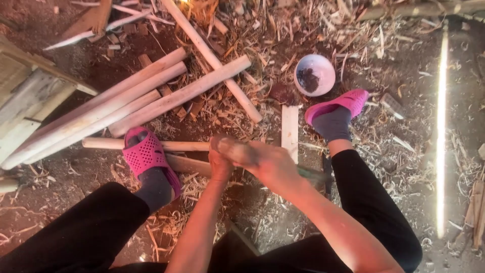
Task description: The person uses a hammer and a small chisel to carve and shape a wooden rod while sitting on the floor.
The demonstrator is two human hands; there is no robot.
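Gripping the near end of a pale wooden stick (151, 145), the left hand (220, 164) is closed around it; the stick runs away to that hand's left, under a pink slipper (145, 153). The right hand (265, 162) lies just beside and partly over the left, closed on a blurred dark tool (313, 174). Beyond the hands lie peeled poles (116, 103) and a white bowl (314, 75) on the shaving-strewn floor (404, 167).

A rough woodworking spot on bare earth, outdoors or open-sided. Peeled wooden poles (116, 106) lie stacked at ten o'clock, and wood shavings (283, 45) and offcuts litter the dirt floor (419, 126) everywhere (thickest toward twelve o'clock). Weathered planks (25, 96) sit at nine o'clock.
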